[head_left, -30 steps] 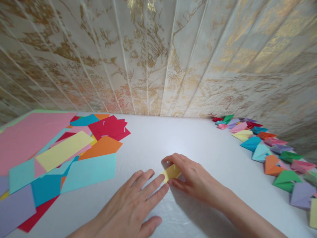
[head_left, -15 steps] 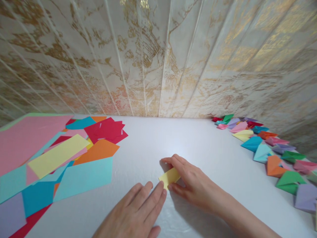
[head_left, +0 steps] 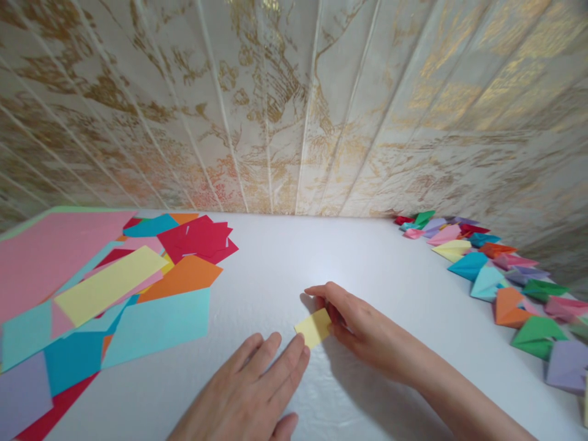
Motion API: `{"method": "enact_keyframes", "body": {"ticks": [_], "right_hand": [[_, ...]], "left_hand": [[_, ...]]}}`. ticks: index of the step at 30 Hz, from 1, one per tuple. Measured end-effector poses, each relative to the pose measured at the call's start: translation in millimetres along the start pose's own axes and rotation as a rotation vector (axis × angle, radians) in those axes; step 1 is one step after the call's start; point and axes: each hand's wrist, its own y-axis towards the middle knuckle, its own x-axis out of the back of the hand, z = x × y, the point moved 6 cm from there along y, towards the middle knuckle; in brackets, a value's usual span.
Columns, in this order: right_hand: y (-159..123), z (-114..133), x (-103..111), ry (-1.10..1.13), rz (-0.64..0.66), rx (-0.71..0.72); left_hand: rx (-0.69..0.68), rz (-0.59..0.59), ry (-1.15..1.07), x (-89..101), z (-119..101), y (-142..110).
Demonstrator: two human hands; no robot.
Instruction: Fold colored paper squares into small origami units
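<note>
- Yellow slip of paper (head_left: 314,329): small, flat on the white table (head_left: 275,269), between the two hands, near the middle of the view.
- Far left: lavender sheet (head_left: 22,389), cut off by the edge of view, below a large pink sheet (head_left: 59,257) with a pale green border showing behind.
- Next, overlapping in a loose heap: blue sheet (head_left: 76,364), red sheet (head_left: 62,407) partly beneath, long pale yellow strip (head_left: 113,285) lying slantwise on top.
- At the heap's right side: light blue sheet (head_left: 158,324), orange sheet (head_left: 184,278), cluster of crimson sheets (head_left: 197,240) fanned into points.
- Left hand (head_left: 252,383): palm down, holding nothing between thumb and fingers, thumb apart, fingertips touching the slip's near left corner.
- Right hand (head_left: 358,321): narrow, fingers curled at the slip's right end, index finger reaching out above; cannot tell pinching from mere touching.
- Far right: folded paper pieces (head_left: 509,308) in many colours, set out in a slanting band towards the back.
</note>
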Motion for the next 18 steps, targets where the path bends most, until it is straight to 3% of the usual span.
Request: {"method": "enact_keyframes", "body": {"ticks": [7,11,15,18], "right_hand": [[-6,3,6,0.107,0.092,0.016],[-2,11,2,0.016,0.005,0.132],[3,15,-5,-0.123,-0.027,0.297],[2,18,-3,-0.235,-0.005,0.339]], "left_hand": [[0.046,-0.037,0.014,-5.5,3,-6],[0.091,-0.114,-0.032,-0.3,6,-8],[0.075,-0.101,-0.038,0.6,5,-5],[0.052,-0.088,-0.019,0.2,5,-4]]}}
